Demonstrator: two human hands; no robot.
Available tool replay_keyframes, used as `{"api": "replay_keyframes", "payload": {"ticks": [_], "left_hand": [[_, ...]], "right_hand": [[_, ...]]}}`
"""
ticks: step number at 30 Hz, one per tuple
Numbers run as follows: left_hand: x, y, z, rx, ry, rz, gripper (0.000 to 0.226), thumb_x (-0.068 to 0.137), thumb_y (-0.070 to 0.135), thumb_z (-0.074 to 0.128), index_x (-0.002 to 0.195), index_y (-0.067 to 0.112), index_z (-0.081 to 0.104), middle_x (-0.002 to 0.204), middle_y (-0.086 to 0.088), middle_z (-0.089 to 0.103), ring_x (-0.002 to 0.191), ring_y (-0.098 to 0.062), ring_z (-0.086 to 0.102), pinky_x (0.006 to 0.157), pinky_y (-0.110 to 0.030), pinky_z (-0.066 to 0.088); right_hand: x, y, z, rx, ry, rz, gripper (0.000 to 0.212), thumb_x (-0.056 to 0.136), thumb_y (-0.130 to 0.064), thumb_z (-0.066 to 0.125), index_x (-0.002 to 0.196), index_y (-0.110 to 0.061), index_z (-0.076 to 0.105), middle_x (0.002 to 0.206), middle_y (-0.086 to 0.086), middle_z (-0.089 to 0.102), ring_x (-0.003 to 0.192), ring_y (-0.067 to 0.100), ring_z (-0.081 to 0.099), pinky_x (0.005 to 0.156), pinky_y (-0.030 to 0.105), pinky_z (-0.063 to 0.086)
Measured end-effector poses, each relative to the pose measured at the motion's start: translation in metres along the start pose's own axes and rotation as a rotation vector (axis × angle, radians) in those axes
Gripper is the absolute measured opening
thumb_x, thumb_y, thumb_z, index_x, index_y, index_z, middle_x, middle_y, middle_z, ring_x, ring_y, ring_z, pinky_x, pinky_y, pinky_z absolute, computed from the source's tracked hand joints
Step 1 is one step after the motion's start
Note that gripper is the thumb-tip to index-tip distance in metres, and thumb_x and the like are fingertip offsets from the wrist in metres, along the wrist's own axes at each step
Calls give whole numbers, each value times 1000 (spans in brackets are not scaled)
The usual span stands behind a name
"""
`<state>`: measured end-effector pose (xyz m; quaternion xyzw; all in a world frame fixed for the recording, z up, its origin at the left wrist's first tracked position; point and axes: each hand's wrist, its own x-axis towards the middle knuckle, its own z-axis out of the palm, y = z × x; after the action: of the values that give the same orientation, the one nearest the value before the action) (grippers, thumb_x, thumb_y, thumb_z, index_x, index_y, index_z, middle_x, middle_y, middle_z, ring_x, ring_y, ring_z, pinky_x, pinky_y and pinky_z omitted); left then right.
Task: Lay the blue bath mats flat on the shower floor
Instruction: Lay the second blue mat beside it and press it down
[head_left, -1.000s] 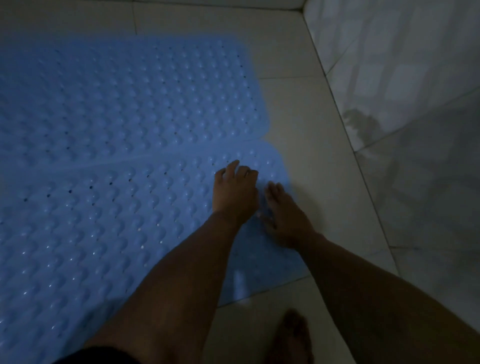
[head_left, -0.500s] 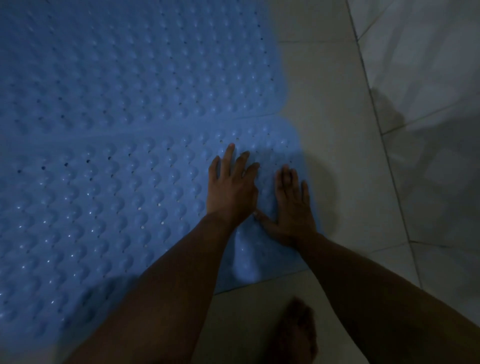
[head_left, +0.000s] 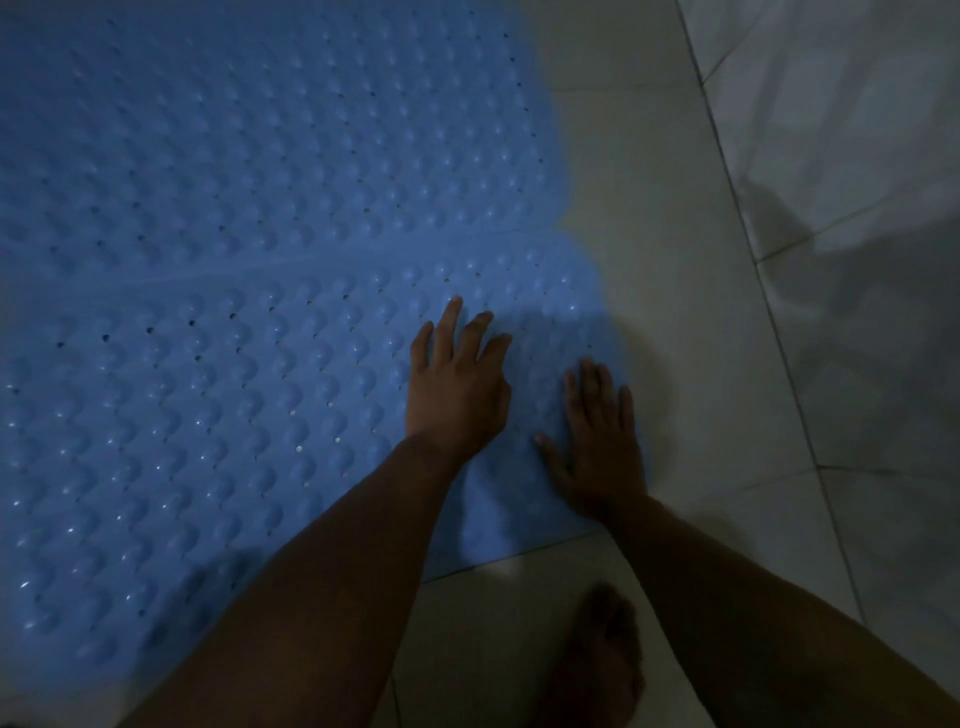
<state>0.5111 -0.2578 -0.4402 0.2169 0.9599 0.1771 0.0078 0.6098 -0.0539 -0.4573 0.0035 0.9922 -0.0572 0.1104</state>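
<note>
Two blue bath mats with raised bumps and small holes lie side by side on the pale tiled floor. The far mat (head_left: 260, 130) fills the upper left; the near mat (head_left: 182, 415) fills the lower left, and the two meet along a seam. My left hand (head_left: 457, 384) presses flat on the near mat with fingers spread. My right hand (head_left: 597, 436) lies flat on the same mat's right end, close to its edge. Both hands hold nothing.
Bare floor tiles (head_left: 675, 338) run along the right of the mats up to a tiled wall (head_left: 857, 208). My bare foot (head_left: 602, 660) stands on the floor just in front of the near mat's front edge.
Both hands have flattened on the near mat, the curled fingers straightening and spreading, and the right hand slid away from the left. The view has dipped closer to the floor.
</note>
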Motion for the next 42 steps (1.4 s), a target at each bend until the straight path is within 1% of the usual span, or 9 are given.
{"api": "replay_keyframes", "payload": {"ticks": [9, 11, 14, 17, 21, 35, 37, 39, 42], "left_hand": [[-30, 0, 15, 41, -100, -34, 53, 95, 35, 47, 147, 23, 50, 163, -7, 34, 157, -37, 7, 120, -67, 13], [-33, 7, 10, 35, -119, -35, 52, 96, 35, 45, 146, 22, 50, 163, -7, 34, 157, -38, 7, 120, -67, 13], [-37, 25, 7, -17, -136, 11, 54, 94, 36, 47, 146, 21, 52, 162, -9, 37, 156, -40, 13, 118, -67, 18], [-51, 51, 19, -38, -191, 101, 60, 97, 43, 41, 152, 19, 45, 165, -13, 29, 155, -43, 11, 119, -67, 18], [-75, 65, 41, -32, -268, 130, 75, 100, 60, 34, 161, 17, 27, 170, -14, 8, 157, -40, -5, 121, -66, 9], [-67, 61, 24, -134, -427, 123, 84, 89, 59, 30, 162, 17, 23, 171, -13, 8, 157, -36, -8, 123, -63, -5], [-54, 47, 4, -355, -444, 87, 75, 86, 49, 24, 148, 15, 51, 163, -17, 32, 154, -39, 21, 123, -62, 14], [-49, 20, -21, -498, -263, -70, 59, 84, 37, 33, 124, 16, 70, 131, -15, 65, 124, -39, 58, 101, -52, 49], [-53, -23, -46, -337, -59, -195, 48, 80, 31, 40, 115, 20, 71, 111, -6, 68, 112, -35, 61, 86, -45, 51]], "right_hand": [[3, -1, -2, 17, -59, 9, 88, 97, -63, 32, 161, -16, -4, 169, 7, -10, 156, 26, -10, 126, 52, 0], [10, -1, -17, 23, -89, 32, 80, 98, -59, 34, 161, -14, 11, 169, 12, 7, 156, 29, 7, 124, 50, 12], [42, -4, -51, -49, 85, -5, 45, 95, -42, 40, 115, -11, 66, 108, 19, 70, 97, 40, 70, 82, 48, 56], [81, -5, -89, -98, 89, 12, 20, 91, -34, 54, 82, -16, 60, 71, 10, 65, 65, 39, 64, 60, 39, 49], [94, -1, -87, -66, 102, 4, 17, 89, -31, 55, 84, -16, 60, 80, 7, 62, 77, 38, 61, 67, 42, 48], [86, -30, -69, -10, 164, -52, 31, 83, -36, 52, 107, -23, 69, 102, 4, 69, 96, 34, 62, 81, 45, 48], [85, -41, -77, -27, 120, -32, 32, 83, -35, 53, 108, -23, 68, 105, 5, 68, 99, 35, 61, 82, 44, 46], [82, -59, -83, 5, 92, -35, 34, 85, -33, 51, 110, -20, 69, 108, 7, 68, 101, 36, 61, 83, 45, 45], [67, -93, -74, 124, 114, -85, 41, 87, -32, 45, 114, -15, 70, 112, 11, 70, 104, 37, 64, 87, 47, 50]]}}
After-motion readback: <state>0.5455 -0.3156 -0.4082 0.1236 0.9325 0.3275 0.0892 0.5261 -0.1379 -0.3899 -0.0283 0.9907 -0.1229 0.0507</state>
